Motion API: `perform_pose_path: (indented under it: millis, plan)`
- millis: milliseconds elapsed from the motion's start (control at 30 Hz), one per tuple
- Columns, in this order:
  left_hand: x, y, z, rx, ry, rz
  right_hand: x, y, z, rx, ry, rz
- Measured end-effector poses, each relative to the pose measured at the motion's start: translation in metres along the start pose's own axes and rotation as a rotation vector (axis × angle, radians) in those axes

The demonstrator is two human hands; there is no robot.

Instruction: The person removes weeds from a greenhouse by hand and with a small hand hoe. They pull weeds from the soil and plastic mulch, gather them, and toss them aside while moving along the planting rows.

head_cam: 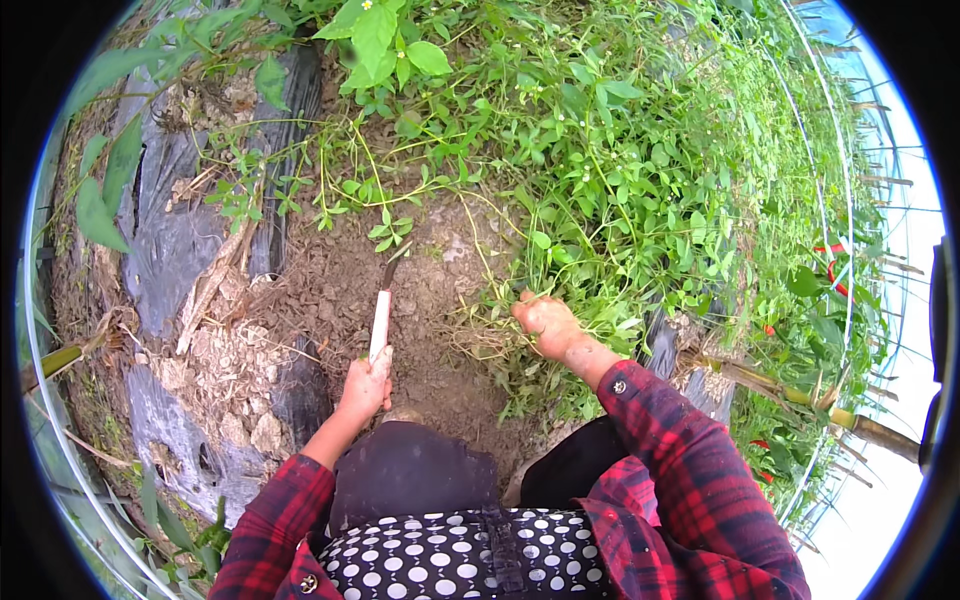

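My left hand [366, 386] is closed around the pale and red handle of a short weeding tool [381, 322]. The tool points away from me, its narrow dark blade low over the bare brown soil [337, 262]; whether the tip touches the ground I cannot tell. To the right, my right hand [549, 324] makes a fist at the near edge of the green weeds [615, 187], shut on a bunch of stems. Pulled-up weeds with thin pale roots [484, 341] lie beside and under that fist. A few trailing stems [375, 199] spread over the soil ahead of the blade.
Torn black plastic mulch [169, 255] covers a raised bed at left, with dry clods [232, 375] showing through. Bamboo stakes [799, 397] and white strings [844, 172] line the right side, near plants with red peppers [836, 277]. Broad leaves [112, 172] overhang the upper left.
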State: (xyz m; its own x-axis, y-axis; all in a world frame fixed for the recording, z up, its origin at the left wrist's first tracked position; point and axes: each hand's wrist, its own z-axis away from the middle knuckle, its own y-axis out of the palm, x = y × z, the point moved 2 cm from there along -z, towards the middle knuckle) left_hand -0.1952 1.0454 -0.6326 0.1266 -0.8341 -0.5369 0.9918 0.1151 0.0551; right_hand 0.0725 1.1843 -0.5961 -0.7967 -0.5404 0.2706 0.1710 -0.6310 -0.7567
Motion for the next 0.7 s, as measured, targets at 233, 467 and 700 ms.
perform_pose_path:
  millis: [233, 467, 700]
  plan:
    - [0.045, -0.015, 0.039, -0.041, -0.003, -0.034, 0.004, 0.011, -0.025, -0.181, -0.055, -0.151]
    - [-0.041, -0.007, 0.005, -0.061, 0.197, -0.019, -0.011, 0.034, -0.047, 0.024, 0.133, -0.208]
    - [-0.006, 0.007, 0.005, -0.054, 0.107, -0.215, -0.008, 0.03, -0.022, 0.042, 0.069, -0.119]
